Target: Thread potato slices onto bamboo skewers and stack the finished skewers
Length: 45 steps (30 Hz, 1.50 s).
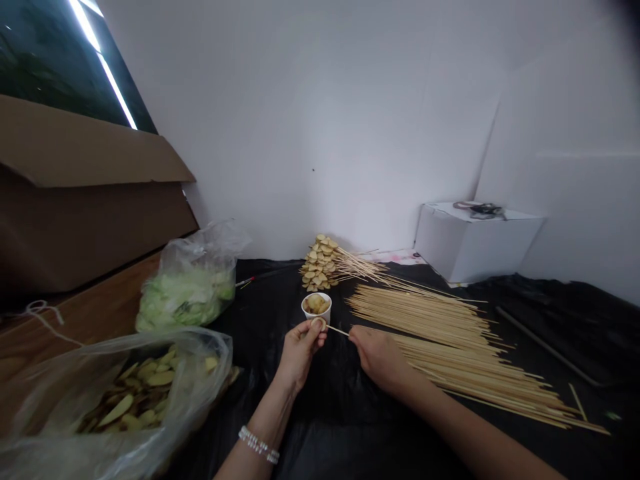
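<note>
My left hand (301,353) pinches a pale slice of potato (318,323) threaded on a thin bamboo skewer (337,330). My right hand (379,357) grips the far end of that skewer, its fingertips just above the loose skewers. Right behind my left hand stands a white paper cup (317,308) holding a few slices. Beyond it lies a stacked bunch of skewers loaded with slices (317,265). Loose bamboo skewers (425,317) spread in a wide layer to the right of my right hand. A clear plastic bag of sliced potato (135,393) lies to my left.
Black plastic sheeting (330,427) covers the work surface. A bag of shredded green vegetable (187,297) and a cardboard box (85,200) stand at the left on a wooden surface (85,303). A white box (475,243) and a dark rod (545,347) are at the right, before a white wall.
</note>
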### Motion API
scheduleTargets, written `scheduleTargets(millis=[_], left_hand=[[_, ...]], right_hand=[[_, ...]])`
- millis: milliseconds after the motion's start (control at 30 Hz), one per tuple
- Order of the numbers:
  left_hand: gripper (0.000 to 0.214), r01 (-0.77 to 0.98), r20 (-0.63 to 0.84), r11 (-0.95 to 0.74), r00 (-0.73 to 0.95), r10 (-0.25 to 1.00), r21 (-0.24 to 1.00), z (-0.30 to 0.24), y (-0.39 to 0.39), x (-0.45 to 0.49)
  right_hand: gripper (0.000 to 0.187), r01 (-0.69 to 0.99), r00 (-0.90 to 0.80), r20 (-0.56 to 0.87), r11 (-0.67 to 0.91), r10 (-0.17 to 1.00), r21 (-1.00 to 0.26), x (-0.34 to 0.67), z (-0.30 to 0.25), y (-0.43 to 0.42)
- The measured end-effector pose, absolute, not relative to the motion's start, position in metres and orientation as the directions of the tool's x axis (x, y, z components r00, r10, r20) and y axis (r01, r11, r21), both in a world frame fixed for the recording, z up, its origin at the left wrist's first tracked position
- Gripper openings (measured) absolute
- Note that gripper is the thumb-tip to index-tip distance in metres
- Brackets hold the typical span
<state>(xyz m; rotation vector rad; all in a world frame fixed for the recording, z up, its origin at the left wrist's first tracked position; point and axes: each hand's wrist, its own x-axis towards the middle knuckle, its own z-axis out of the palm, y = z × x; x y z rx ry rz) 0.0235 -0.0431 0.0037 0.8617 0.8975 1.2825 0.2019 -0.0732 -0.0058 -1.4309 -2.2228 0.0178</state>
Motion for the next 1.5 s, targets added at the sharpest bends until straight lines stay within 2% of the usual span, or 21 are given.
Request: scheduleTargets(millis=[167, 400, 533, 600, 733, 833, 900, 1000, 1100, 1200, 1300, 1433, 1500], left_hand=[[0.032, -0.394, -0.049, 0.074, 0.074, 0.996, 0.916, 0.002, -0.043, 0.024], [0.031, -0.386, -0.061, 0.085, 0.074, 0.995, 0.918, 0.0, -0.044, 0.028], [0.033, -0.388, -0.059, 0.087, 0.084, 0.995, 0.917, -0.001, -0.045, 0.029], [0.032, -0.383, -0.065, 0.092, 0.081, 0.995, 0.919, -0.002, -0.045, 0.029], [0.032, -0.365, -0.075, 0.102, 0.088, 0.993, 0.925, -0.004, -0.045, 0.03], [0.032, -0.37, -0.076, 0.1, 0.081, 0.994, 0.924, -0.002, -0.045, 0.029], [0.031, -0.38, -0.063, 0.085, 0.07, 0.996, 0.921, 0.0, -0.044, 0.027], [0.03, -0.398, -0.052, 0.067, 0.049, 0.997, 0.915, 0.002, -0.043, 0.024], [0.03, -0.415, -0.06, 0.078, 0.055, 0.997, 0.907, 0.002, -0.043, 0.024], [0.03, -0.414, -0.078, 0.104, 0.079, 0.994, 0.904, 0.001, -0.045, 0.027], [0.029, -0.407, -0.09, 0.117, 0.086, 0.992, 0.906, 0.0, -0.046, 0.028], [0.03, -0.39, -0.09, 0.123, 0.102, 0.991, 0.913, 0.001, -0.048, 0.029], [0.031, -0.384, -0.086, 0.118, 0.098, 0.991, 0.916, 0.002, -0.048, 0.03]], right_hand=[[0.021, 0.816, -0.314, 0.348, 0.439, 0.883, -0.377, 0.202, 0.001, -0.073], [0.023, 0.813, -0.315, 0.442, 0.479, 0.84, -0.331, 0.201, -0.005, -0.072], [0.021, 0.827, -0.299, 0.431, 0.456, 0.852, -0.329, 0.201, -0.004, -0.074], [0.021, 0.803, -0.295, 0.397, 0.45, 0.869, -0.39, 0.201, -0.001, -0.074], [0.024, 0.694, -0.299, 0.279, 0.409, 0.913, -0.593, 0.202, 0.008, -0.073], [0.026, 0.65, -0.282, 0.292, 0.406, 0.914, -0.643, 0.201, 0.01, -0.072], [0.02, 0.658, -0.272, 0.348, 0.438, 0.897, -0.613, 0.2, 0.008, -0.072], [0.009, 0.731, -0.285, 0.424, 0.481, 0.86, -0.485, 0.199, 0.001, -0.073], [0.017, 0.809, -0.313, 0.456, 0.486, 0.833, -0.331, 0.2, -0.004, -0.073], [0.024, 0.828, -0.317, 0.441, 0.472, 0.839, -0.303, 0.202, -0.006, -0.074], [0.024, 0.791, -0.293, 0.397, 0.454, 0.87, -0.411, 0.203, -0.001, -0.075], [0.025, 0.627, -0.299, 0.251, 0.388, 0.921, -0.675, 0.205, 0.01, -0.074], [0.025, 0.552, -0.32, 0.176, 0.334, 0.931, -0.764, 0.205, 0.012, -0.072]])
